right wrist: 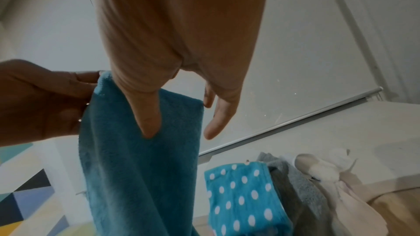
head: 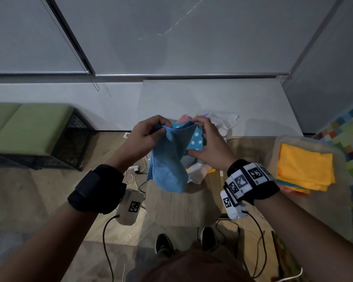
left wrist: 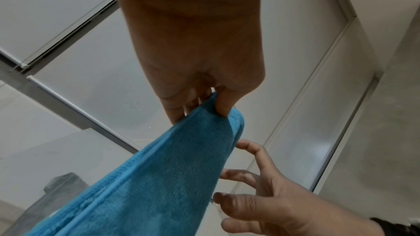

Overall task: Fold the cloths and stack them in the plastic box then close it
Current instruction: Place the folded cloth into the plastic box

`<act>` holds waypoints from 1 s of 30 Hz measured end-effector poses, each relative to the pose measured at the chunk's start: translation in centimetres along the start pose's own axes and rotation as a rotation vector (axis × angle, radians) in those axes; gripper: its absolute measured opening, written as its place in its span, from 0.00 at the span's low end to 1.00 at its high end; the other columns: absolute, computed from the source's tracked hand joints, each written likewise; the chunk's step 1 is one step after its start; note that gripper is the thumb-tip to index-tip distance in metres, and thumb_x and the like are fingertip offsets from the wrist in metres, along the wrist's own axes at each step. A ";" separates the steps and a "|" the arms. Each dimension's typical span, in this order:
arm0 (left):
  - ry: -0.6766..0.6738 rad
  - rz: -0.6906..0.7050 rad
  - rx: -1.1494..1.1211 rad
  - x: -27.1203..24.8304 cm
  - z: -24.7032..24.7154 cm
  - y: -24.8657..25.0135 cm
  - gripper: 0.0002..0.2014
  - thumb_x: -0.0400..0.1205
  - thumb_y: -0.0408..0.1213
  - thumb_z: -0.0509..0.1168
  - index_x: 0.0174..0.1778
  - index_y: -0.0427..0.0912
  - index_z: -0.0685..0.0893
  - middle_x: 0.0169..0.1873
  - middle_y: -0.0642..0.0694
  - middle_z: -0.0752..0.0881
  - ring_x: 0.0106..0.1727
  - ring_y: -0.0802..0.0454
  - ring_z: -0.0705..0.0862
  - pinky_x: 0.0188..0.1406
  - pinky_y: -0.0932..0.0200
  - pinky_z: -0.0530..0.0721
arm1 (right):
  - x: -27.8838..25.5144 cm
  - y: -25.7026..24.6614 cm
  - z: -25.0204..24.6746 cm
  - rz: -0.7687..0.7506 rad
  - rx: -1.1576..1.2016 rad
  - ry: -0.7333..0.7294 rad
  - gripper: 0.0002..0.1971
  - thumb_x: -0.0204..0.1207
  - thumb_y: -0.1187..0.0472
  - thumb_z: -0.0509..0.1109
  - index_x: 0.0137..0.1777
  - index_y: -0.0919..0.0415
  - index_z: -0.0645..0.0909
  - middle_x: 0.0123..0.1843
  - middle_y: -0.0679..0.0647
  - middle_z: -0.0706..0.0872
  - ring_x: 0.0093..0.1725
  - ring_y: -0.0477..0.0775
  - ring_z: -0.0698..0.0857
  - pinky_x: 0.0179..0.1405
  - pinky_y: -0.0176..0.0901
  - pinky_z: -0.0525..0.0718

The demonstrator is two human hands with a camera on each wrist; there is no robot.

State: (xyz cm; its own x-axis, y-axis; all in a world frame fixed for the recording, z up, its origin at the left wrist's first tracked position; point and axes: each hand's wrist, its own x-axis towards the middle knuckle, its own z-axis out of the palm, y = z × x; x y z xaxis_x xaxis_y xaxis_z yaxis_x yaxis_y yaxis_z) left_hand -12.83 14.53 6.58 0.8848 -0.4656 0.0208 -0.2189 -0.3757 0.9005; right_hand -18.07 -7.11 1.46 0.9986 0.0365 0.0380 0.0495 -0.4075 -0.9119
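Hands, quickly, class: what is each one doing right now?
Left hand: closed, pinching the top corner of the blue cloth.
Right hand: pinching the cloth's other top corner, remaining fingers loose.

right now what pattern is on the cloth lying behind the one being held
White polka dots on blue: the dotted cloth, clearest in the right wrist view, behind the plain blue cloth.

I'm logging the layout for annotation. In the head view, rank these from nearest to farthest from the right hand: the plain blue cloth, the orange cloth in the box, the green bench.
1. Plain blue cloth: pinched at its top edge by the right hand, in the centre.
2. Orange cloth: folded atop the stack in the plastic box, off to the right.
3. Green bench: far left, beyond the left hand.
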 end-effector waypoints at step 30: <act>0.374 0.074 -0.044 0.9 -1.9 -4.3 0.06 0.88 0.38 0.57 0.54 0.46 0.79 0.47 0.55 0.84 0.48 0.58 0.80 0.47 0.52 0.82 | -0.8 -4.8 -0.3 -0.159 -0.253 0.004 0.22 0.68 0.61 0.80 0.24 0.57 0.69 0.22 0.44 0.68 0.23 0.41 0.69 0.28 0.28 0.65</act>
State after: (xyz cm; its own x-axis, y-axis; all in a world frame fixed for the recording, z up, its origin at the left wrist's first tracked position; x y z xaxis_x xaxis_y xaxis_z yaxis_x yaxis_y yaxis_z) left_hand -10.32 17.29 3.57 0.9580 -0.1627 0.2362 -0.2771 -0.3130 0.9084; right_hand -19.13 -5.46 5.95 0.9780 0.1147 0.1741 0.2076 -0.6115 -0.7636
